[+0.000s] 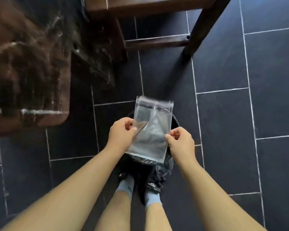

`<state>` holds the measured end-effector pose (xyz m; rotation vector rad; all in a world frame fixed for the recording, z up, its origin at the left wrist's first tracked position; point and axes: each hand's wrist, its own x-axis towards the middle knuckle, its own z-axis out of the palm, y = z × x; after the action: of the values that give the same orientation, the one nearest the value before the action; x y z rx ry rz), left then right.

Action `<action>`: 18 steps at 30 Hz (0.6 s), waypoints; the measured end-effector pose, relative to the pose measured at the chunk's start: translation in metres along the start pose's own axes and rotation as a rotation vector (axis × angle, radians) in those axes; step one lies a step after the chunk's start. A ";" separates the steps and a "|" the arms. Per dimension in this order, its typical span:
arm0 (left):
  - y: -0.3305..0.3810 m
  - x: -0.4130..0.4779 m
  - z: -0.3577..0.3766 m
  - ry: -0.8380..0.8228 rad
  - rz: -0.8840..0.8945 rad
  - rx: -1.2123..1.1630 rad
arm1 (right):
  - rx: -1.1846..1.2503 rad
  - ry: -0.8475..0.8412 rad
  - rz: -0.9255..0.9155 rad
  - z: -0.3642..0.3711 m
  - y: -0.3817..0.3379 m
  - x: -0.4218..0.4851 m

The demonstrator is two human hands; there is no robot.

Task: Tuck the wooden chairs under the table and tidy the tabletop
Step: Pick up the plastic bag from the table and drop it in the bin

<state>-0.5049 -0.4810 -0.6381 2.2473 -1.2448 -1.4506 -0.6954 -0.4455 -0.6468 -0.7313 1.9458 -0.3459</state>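
While left hand [122, 131] and right hand [181, 141] each pinch a side edge of a clear plastic bag [151, 134], bag over a black bin [141, 160] on the floor [223, 114], wooden chair [157, 6] beyond, near the surface [23, 80] corner

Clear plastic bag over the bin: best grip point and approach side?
Pinch the clear bag by its long side edges, from left and right, as the left hand and right hand do. It is thin, flat and limp: only edges give purchase.
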 end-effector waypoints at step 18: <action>-0.012 0.005 0.009 -0.144 -0.047 0.092 | -0.324 -0.062 0.023 -0.013 0.006 -0.002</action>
<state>-0.5043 -0.4748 -0.6530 2.2800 -1.3346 -1.6304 -0.7079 -0.4406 -0.6425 -0.9146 1.9710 0.0086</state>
